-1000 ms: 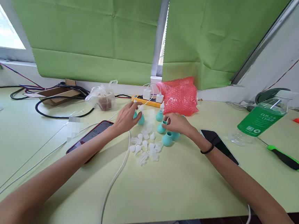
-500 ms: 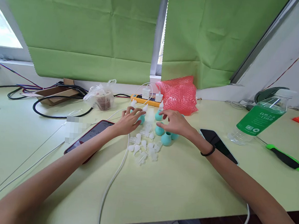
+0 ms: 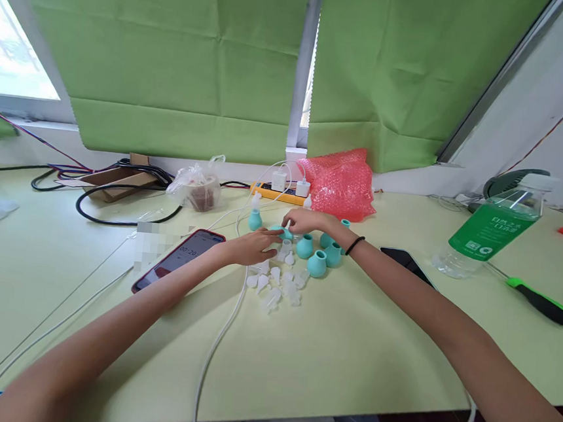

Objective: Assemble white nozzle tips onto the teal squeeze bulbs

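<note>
My left hand (image 3: 253, 245) reaches in over the middle of the table, its fingers closed against a small teal squeeze bulb (image 3: 283, 233). Curled down beside that bulb are the fingers of my right hand (image 3: 306, 221); what they pinch is hidden. Another teal bulb with a white nozzle (image 3: 255, 219) stands upright just beyond my left hand. Several open-necked teal bulbs (image 3: 317, 264) stand under and beside my right wrist. Loose white translucent nozzles and caps (image 3: 274, 289) lie scattered in front of both hands. A white tip (image 3: 307, 201) shows behind my right hand.
A phone with a lit timer (image 3: 179, 258) lies left, a dark-screened phone (image 3: 407, 267) right. Behind are an orange power strip (image 3: 287, 196), pink bubble wrap (image 3: 343, 185) and a bagged cup (image 3: 203, 194). A green-labelled bottle (image 3: 494, 229) and screwdriver (image 3: 544, 303) stand and lie right. A white cable (image 3: 221, 334) crosses the table.
Both hands have come together at one teal bulb: my right hand moved left, my left hand slightly nearer and right. The nozzle-topped bulb at left is now uncovered. The view has shifted slightly.
</note>
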The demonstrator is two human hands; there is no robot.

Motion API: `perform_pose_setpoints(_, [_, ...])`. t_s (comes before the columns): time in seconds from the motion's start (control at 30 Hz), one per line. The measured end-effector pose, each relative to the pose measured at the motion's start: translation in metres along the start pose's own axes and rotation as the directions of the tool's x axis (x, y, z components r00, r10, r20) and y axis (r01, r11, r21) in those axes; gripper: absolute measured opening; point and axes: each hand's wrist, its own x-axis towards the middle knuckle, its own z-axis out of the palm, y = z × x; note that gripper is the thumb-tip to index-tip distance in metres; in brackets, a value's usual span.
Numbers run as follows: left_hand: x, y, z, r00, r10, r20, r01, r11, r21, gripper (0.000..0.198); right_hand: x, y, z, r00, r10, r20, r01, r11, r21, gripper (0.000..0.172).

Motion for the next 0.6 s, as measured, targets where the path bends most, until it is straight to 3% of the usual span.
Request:
perform_pose_setpoints(0.13, [-0.002, 0.003, -0.003, 1.0, -0.013, -0.001, 0.013, 1.0, 0.007, 0.036, 0.007, 0.0, -0.002, 0.997, -0.04, 0.062, 0.038, 0.999, 0.03, 0.039])
perform_pose_setpoints(0.23, [-0.003, 0.002, -0.003, 0.999, -0.041, -0.006, 0.041, 0.999, 0.024, 0.036, 0.005, -0.003, 0.0, 0.999, -0.045, 0.021, 0.044, 0.998, 0.048, 0.047])
perform_pose_setpoints(0.3, [-0.003, 0.002, -0.004, 0.997, -0.067, -0.03, 0.068, 0.997, 0.031, 0.037, 0.002, -0.005, 0.0, 0.998, -0.032, -0.054, 0.035, 0.998, 0.052, 0.043])
perform_pose_setpoints(0.4, [-0.004, 0.002, -0.009, 0.972, -0.142, -0.186, 0.15, 0.988, 0.027, 0.038, -0.007, -0.013, -0.006, 0.973, -0.007, -0.232, 0.02, 0.998, 0.054, 0.034])
perform_pose_setpoints(0.47, [-0.006, 0.003, -0.016, 0.921, -0.167, -0.352, 0.182, 0.983, 0.011, 0.042, -0.019, -0.022, -0.013, 0.934, -0.009, -0.357, 0.041, 0.996, 0.08, 0.03])
perform_pose_setpoints(0.53, [-0.008, 0.007, -0.025, 0.869, -0.135, -0.476, 0.148, 0.989, -0.01, 0.048, -0.035, -0.035, -0.021, 0.888, -0.028, -0.459, 0.127, 0.974, 0.187, 0.027])
perform_pose_setpoints(0.6, [-0.011, 0.014, -0.035, 0.841, -0.084, -0.534, 0.075, 0.996, -0.038, 0.047, -0.055, -0.049, -0.024, 0.866, -0.024, -0.499, 0.24, 0.896, 0.375, 0.026])
